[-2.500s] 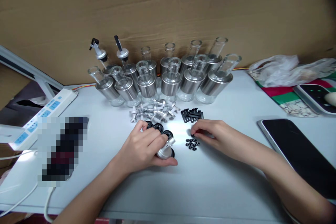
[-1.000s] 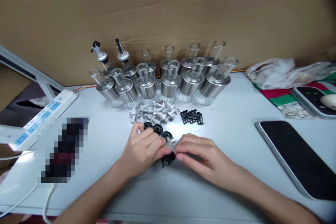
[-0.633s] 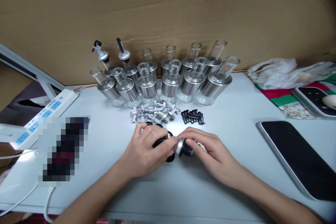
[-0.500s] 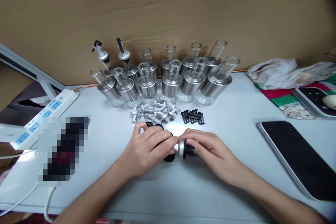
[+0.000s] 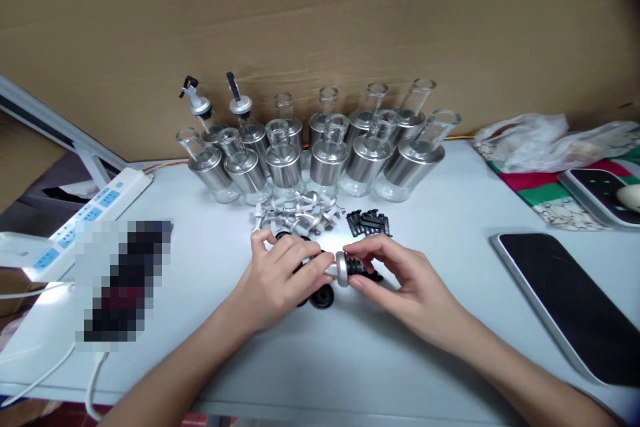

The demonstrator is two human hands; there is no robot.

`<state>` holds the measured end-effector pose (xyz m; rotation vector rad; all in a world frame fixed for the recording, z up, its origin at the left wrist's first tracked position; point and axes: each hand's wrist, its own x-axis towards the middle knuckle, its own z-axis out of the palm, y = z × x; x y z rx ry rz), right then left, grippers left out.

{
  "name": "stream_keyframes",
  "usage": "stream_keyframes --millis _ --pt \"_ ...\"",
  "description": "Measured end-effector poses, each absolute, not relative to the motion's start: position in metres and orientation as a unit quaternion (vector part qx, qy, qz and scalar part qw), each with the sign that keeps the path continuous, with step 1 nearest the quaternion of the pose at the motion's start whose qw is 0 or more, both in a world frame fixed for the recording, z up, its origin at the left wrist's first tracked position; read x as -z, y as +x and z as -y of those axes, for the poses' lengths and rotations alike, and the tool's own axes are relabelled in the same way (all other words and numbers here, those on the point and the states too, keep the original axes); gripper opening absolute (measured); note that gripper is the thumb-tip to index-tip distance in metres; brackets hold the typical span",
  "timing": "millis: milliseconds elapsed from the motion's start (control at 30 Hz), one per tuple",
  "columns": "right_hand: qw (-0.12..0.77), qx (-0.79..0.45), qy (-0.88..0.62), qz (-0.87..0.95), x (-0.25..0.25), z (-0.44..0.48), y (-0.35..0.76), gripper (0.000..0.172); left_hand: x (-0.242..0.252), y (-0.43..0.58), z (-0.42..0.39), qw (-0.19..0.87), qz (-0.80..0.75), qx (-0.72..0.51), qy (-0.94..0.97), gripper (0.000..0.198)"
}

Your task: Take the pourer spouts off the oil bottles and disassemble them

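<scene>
Between my hands is a bottle pourer (image 5: 342, 269), lying level, with a silver collar and a ribbed black stopper. My left hand (image 5: 280, 277) is closed on its silver spout end, at the left. The thumb and fingers of my right hand (image 5: 400, 277) grip the collar and stopper from the right. Under my left hand are several black rubber rings (image 5: 323, 296), partly hidden. Just beyond lies a heap of silver spouts (image 5: 300, 212), and to its right a small pile of black levers (image 5: 369, 222).
Several glass bottles with steel bands (image 5: 327, 163) stand in two rows at the back; two at the left bear pourers (image 5: 240, 105). A power strip (image 5: 93, 220) and a blurred phone (image 5: 127, 283) lie left. At right are a dark-screened device (image 5: 565, 300) and a plastic bag (image 5: 530, 143).
My right hand's fingers have opened out and shifted from the stopper's end toward the collar. The pourer has moved slightly up and left. More of the black rings shows.
</scene>
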<state>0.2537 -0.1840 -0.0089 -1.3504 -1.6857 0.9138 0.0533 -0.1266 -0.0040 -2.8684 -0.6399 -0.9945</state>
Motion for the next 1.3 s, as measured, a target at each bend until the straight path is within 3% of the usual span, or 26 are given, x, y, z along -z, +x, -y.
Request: stream_keyframes --millis 233,600,800,1300 --pt "0.384 -0.371 -0.522 0.665 0.009 0.184 0.252 0.003 0.002 0.054 0.126 0.026 0.191 0.311 -0.931 0.017" --pt "0.384 -0.449 -0.49 0.641 0.007 0.187 0.251 0.005 -0.002 0.05 0.12 -0.024 0.2 0.286 -0.937 0.033" --pt "0.394 -0.369 -0.495 0.681 0.002 0.19 0.245 0.005 -0.009 0.045 0.116 -0.153 0.21 0.244 -0.934 0.041" --pt "0.378 -0.101 -0.376 0.84 0.0 0.183 0.247 0.011 -0.005 0.045 0.111 -0.306 0.225 0.214 -0.9 0.044"
